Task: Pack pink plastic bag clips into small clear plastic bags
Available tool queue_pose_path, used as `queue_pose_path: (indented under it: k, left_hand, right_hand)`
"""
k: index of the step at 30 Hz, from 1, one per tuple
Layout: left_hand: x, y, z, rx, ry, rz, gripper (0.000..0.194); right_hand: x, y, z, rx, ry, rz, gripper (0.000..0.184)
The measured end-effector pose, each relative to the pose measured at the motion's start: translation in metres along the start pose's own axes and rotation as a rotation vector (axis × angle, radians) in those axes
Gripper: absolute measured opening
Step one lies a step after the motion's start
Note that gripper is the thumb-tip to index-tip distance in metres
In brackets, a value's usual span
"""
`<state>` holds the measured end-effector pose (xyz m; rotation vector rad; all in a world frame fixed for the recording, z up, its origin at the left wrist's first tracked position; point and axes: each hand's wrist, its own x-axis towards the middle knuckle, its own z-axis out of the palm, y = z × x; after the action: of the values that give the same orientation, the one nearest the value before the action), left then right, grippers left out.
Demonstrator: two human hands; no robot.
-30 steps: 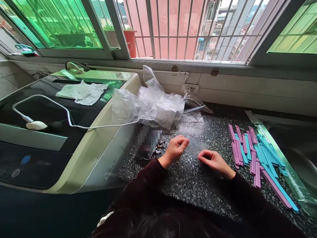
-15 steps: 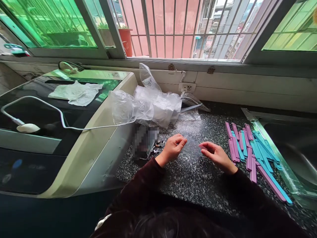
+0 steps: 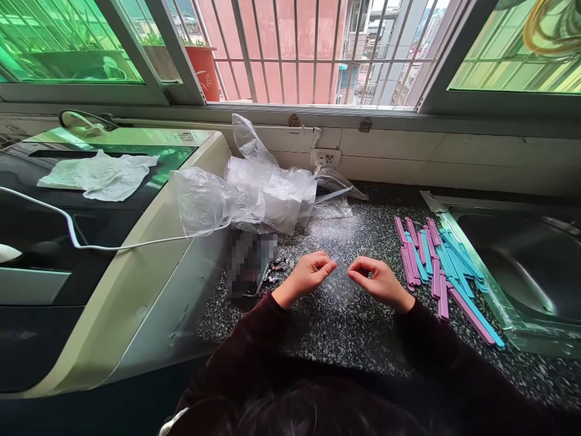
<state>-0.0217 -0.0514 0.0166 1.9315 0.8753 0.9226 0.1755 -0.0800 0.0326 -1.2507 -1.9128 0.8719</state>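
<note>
Clear plastic film point(image 3: 339, 280) (perhaps a small bag, though its edges barely show) lies between the hands, over the near middle of the speckled counter point(image 3: 358, 342). At its left, the left hand point(image 3: 308, 275) has a corner pinched between thumb and curled fingers. On the other side, the right hand point(image 3: 374, 281) is loosely curled, its thumb and fingertips close together; whether they grip the film is impossible to make out.

As for progress, the film is in hand and seems to have nothing inside it, so the handling looks to be at an early point. Purple clips point(image 3: 443, 293) and blue clips point(image 3: 457, 266) lie loose in a heap to the right, beside the sink point(image 3: 515, 260), with neither hand touching them. How much work remains can't be judged from this alone.

Plenty is hard to read. Crumpled plastic bags point(image 3: 276, 197) on the far left of the counter hide whatever they may contain. Nearer, a dark flat object point(image 3: 261, 266) is partly pixelated (a phone, possibly), and the small bits point(image 3: 276, 269) beside it are too tiny to name. At the left edge, a white object point(image 3: 8, 252) is cut off.
</note>
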Motion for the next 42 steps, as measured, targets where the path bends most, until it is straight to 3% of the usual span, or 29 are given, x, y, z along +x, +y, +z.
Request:
queue_pose_path:
  k: [5, 7, 15, 18, 21, 23, 26, 28, 31, 39, 42]
  left_hand:
    - [0.001, 0.001, 0.000, -0.139, 0.099, -0.085, 0.034]
    - [0.001, 0.001, 0.000, -0.163, 0.126, -0.087, 0.031]
    - [-0.002, 0.005, 0.004, -0.112, -0.036, -0.092, 0.024]
    - [-0.002, 0.004, 0.006, -0.170, -0.016, -0.159, 0.023]
    - [-0.001, 0.002, 0.009, -0.177, 0.003, -0.136, 0.022]
    - [-0.001, 0.002, 0.010, -0.138, -0.003, -0.085, 0.022]
    - [-0.003, 0.005, 0.009, -0.074, -0.114, -0.021, 0.022]
    - [-0.004, 0.006, 0.009, -0.047, -0.198, -0.007, 0.021]
    - [-0.004, 0.007, 0.010, -0.028, -0.235, -0.019, 0.020]
    - [-0.003, 0.005, 0.014, -0.043, -0.193, -0.109, 0.021]
    - [-0.003, 0.006, 0.015, -0.059, -0.197, -0.117, 0.021]
  right_hand:
    - [-0.004, 0.004, 0.009, 0.130, 0.197, 0.059, 0.029]
    - [-0.005, 0.006, 0.009, 0.154, 0.207, 0.079, 0.029]
    - [-0.002, 0.000, 0.004, 0.137, 0.208, 0.020, 0.027]
    - [-0.004, 0.001, 0.007, 0.208, 0.343, 0.030, 0.027]
    - [-0.005, 0.006, 0.007, 0.270, 0.444, 0.046, 0.025]
    - [-0.005, 0.007, 0.004, 0.258, 0.402, 0.056, 0.024]
    - [-0.002, 0.004, -0.003, 0.210, 0.244, 0.062, 0.023]
    - [0.000, -0.001, -0.006, 0.165, 0.144, 0.051, 0.023]
    - [0.001, -0.005, -0.006, 0.108, 0.073, 0.020, 0.023]
    - [-0.003, 0.000, 0.002, 0.077, 0.307, -0.046, 0.027]
    - [-0.004, 0.001, 0.003, 0.072, 0.324, -0.044, 0.026]
